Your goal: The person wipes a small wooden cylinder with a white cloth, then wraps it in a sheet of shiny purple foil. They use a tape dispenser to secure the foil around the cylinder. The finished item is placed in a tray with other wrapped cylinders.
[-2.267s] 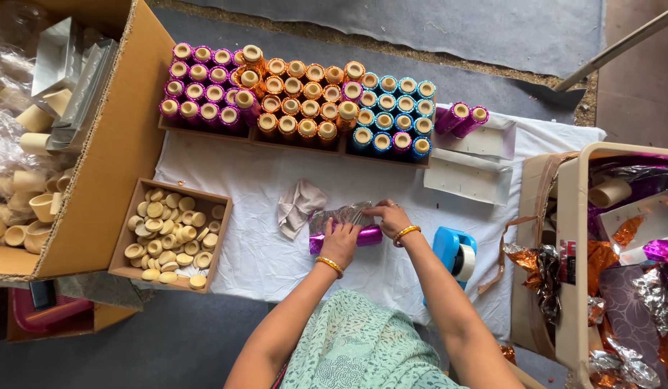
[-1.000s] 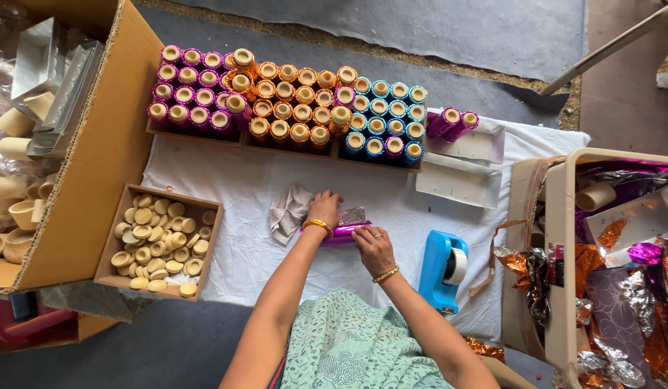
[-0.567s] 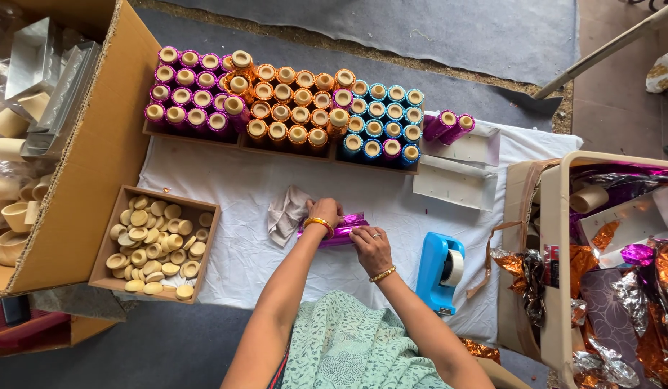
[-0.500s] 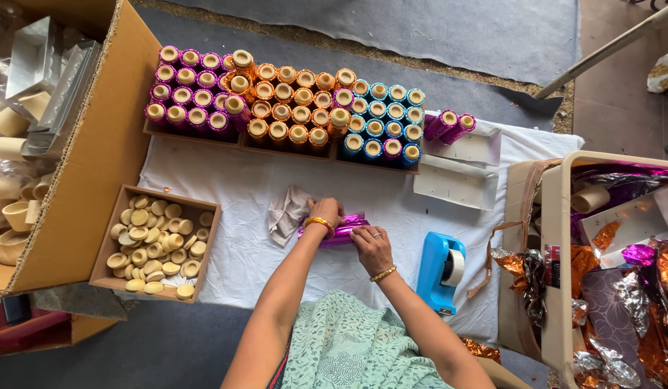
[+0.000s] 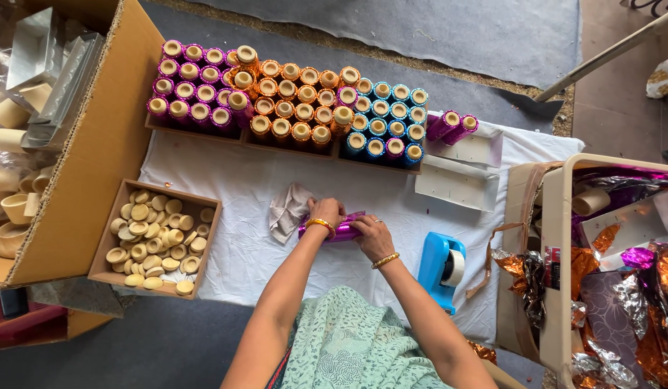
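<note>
Head view, hands: left hand [image 5: 325, 213] and right hand [image 5: 372, 236] are both closing on the purple foil tube [image 5: 341, 229], pinning it to the white cloth [image 5: 226, 180], seemingly to keep the wrap tight.
Supplies: blue tape dispenser [image 5: 441, 266] is sitting just right.
Packages: wrapped tubes [image 5: 291, 101] are standing sorted by colour; cardboard tray [image 5: 155, 238] is holding plain caps.

Single head view; steeply downward; near
</note>
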